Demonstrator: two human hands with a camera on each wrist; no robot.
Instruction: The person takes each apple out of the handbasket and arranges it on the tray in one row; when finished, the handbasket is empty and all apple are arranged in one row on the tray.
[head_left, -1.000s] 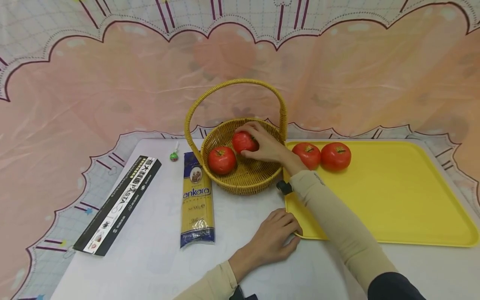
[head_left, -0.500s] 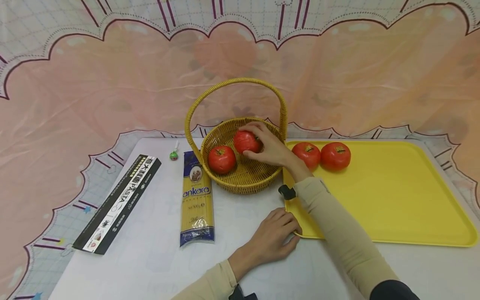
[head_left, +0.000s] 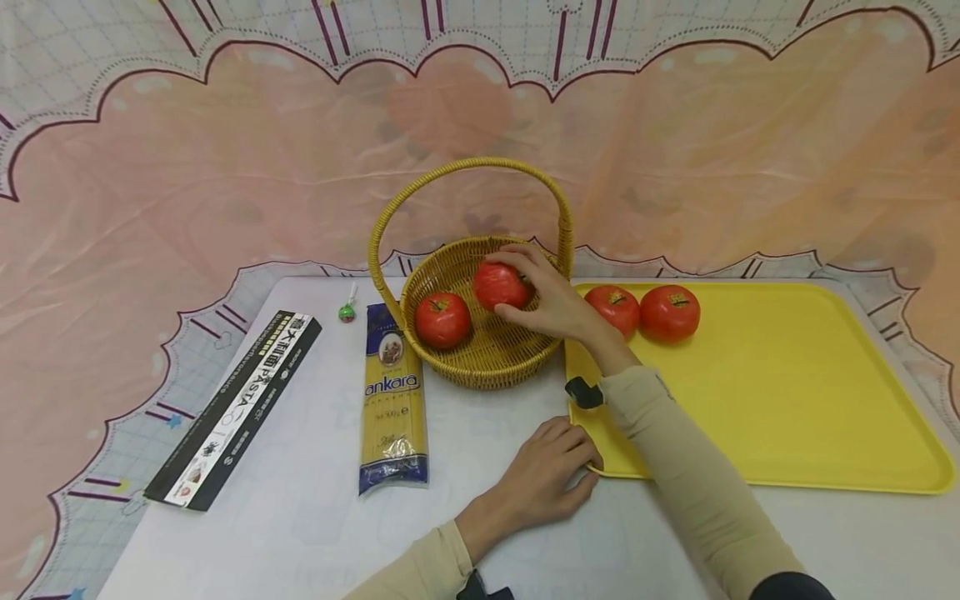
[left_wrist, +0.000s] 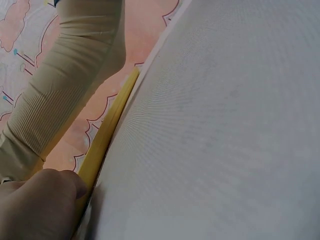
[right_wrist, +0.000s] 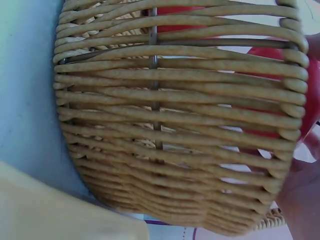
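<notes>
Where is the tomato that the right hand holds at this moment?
In the head view, the held tomato appears against the inside of the basket, near frame centre, just right of another tomato.

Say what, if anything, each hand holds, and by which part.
The right hand holds a tomato by its far and near sides; the left hand grips the yellow tray by its near left corner.

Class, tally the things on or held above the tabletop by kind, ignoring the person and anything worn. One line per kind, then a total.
Tomatoes: 4
Wicker basket: 1
Yellow tray: 1
Pasta packet: 1
Black box: 1
Lollipop: 1
Total: 9
</notes>
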